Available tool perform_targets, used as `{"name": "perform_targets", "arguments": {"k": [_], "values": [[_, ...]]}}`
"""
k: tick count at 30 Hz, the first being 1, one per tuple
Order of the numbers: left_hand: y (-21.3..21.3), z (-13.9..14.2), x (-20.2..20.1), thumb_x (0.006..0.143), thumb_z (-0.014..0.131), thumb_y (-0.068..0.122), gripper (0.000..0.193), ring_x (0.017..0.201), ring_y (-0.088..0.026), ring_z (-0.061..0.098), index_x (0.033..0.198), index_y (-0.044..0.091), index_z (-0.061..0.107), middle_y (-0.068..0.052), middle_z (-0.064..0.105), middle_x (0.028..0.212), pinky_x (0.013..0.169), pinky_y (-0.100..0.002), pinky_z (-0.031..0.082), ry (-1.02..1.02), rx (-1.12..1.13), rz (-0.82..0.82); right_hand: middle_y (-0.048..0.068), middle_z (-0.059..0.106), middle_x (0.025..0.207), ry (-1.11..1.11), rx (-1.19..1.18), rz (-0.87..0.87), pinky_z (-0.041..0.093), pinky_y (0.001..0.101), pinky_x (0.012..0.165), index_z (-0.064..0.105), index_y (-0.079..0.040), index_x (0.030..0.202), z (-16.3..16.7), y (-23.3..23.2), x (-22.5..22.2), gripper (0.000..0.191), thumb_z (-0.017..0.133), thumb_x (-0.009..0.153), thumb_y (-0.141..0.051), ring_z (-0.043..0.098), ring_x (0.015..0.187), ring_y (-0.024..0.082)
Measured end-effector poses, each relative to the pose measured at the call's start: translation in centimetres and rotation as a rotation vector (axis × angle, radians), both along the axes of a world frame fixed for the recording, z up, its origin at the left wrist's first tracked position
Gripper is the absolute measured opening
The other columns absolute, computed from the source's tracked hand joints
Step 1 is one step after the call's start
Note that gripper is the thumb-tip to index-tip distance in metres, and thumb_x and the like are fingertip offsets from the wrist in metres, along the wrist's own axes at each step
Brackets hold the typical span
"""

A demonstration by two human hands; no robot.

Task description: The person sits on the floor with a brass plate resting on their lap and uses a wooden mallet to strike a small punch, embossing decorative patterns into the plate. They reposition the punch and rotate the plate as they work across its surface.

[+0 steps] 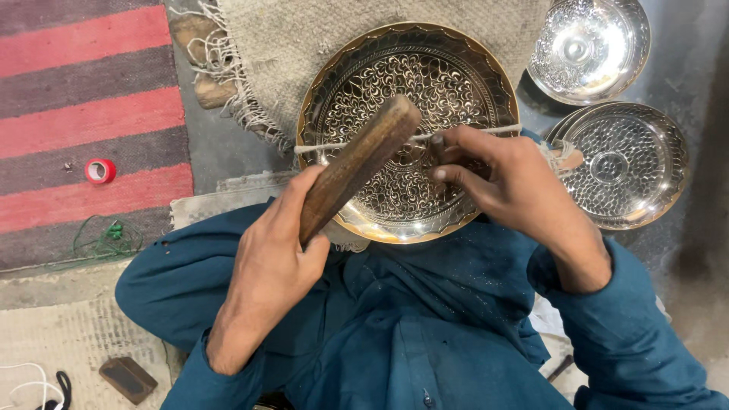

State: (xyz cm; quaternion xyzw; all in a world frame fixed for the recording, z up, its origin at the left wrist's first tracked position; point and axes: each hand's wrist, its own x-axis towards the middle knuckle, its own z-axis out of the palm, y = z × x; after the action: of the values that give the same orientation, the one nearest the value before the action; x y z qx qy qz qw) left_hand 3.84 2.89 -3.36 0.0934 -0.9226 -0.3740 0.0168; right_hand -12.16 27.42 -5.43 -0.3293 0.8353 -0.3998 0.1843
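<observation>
Head view looks straight down at the big round brass-rimmed metal tray with fine engraved scrollwork [414,99], propped against my lap on a coarse grey burlap cloth with frayed edges [304,45]. A thin pale cord [501,130] stretches across the tray's face.

I grip the dark worn wooden mallet block [355,165] in my left hand [269,266], fingers wrapped tight around its lower end, its top raised over the tray's middle. My right hand [505,182] pinches a small dark punch tool [438,148] between thumb and fingertips, tip against the pattern. To work well, I judge I must keep the punch upright and steady, hold the tray braced with my knees, and strike short and square so the tip does not skid across finished scrolls.

Beside the tray, on my right, rest two silvery engraved dishes: a patterned plate [619,163] and a footed bowl [588,49]. On my left lies a red-and-grey striped rug [83,114] with a small red tape roll [99,171] on it. The floor is bare grey concrete [220,144].
</observation>
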Motion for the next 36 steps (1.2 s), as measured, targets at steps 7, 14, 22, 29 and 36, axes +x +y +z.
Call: {"name": "perform_targets", "arguments": {"k": [7, 14, 22, 29, 36], "values": [[0.1, 1.0, -0.6, 0.075, 0.066, -0.001, 0.079, 0.115, -0.045, 0.064, 0.149, 0.014, 0.042, -0.022, 0.065, 0.133, 0.091, -0.049, 0.053, 0.048, -0.077, -0.018, 0.009, 0.078, 0.098, 0.031, -0.056, -0.004, 0.058, 0.0294, 0.065, 0.064, -0.004, 0.126, -0.1, 0.0, 0.3, 0.036, 0.073, 0.092, -0.011, 0.077, 0.082, 0.017], [0.4, 1.4, -1.0, 0.08, 0.066, -0.001, 0.086, 0.113, -0.043, 0.063, 0.159, 0.021, 0.037, -0.021, 0.062, 0.129, 0.092, -0.05, 0.052, -0.06, -0.174, -0.041, 0.006, 0.079, 0.096, 0.005, -0.039, 0.007, 0.057, 0.0294, 0.061, 0.066, -0.009, 0.126, -0.2, -0.1, 0.5, 0.033, 0.072, 0.093, -0.011, 0.076, 0.076, 0.014], [0.4, 1.7, -1.0, 0.075, 0.074, 0.002, 0.088, 0.094, -0.039, 0.065, 0.155, 0.022, 0.043, -0.017, 0.061, 0.1, 0.08, -0.053, 0.051, 0.006, -0.522, -0.101, 0.007, 0.078, 0.091, 0.01, 0.002, -0.029, 0.055, 0.0319, 0.06, 0.068, -0.009, 0.123, -0.1, -0.3, 0.5, 0.032, 0.074, 0.092, -0.015, 0.074, 0.071, 0.016], [-0.5, 1.9, -1.1, 0.08, 0.065, -0.002, 0.079, 0.116, -0.043, 0.064, 0.153, 0.016, 0.041, -0.02, 0.065, 0.13, 0.09, -0.048, 0.053, 0.151, -0.07, -0.05, 0.005, 0.078, 0.094, 0.099, -0.1, 0.011, 0.056, 0.0267, 0.061, 0.064, -0.006, 0.124, -0.2, -0.2, 0.3, 0.029, 0.073, 0.098, -0.014, 0.075, 0.074, 0.013], [-0.2, 1.3, -1.2, 0.078, 0.068, 0.0, 0.079, 0.1, -0.043, 0.066, 0.151, 0.021, 0.046, -0.018, 0.067, 0.106, 0.085, -0.051, 0.052, 0.002, -0.242, 0.009, 0.01, 0.078, 0.09, 0.104, -0.017, -0.052, 0.047, 0.0285, 0.049, 0.066, -0.006, 0.127, -0.7, 0.0, 0.6, 0.039, 0.078, 0.091, -0.014, 0.067, 0.055, 0.015]]}}
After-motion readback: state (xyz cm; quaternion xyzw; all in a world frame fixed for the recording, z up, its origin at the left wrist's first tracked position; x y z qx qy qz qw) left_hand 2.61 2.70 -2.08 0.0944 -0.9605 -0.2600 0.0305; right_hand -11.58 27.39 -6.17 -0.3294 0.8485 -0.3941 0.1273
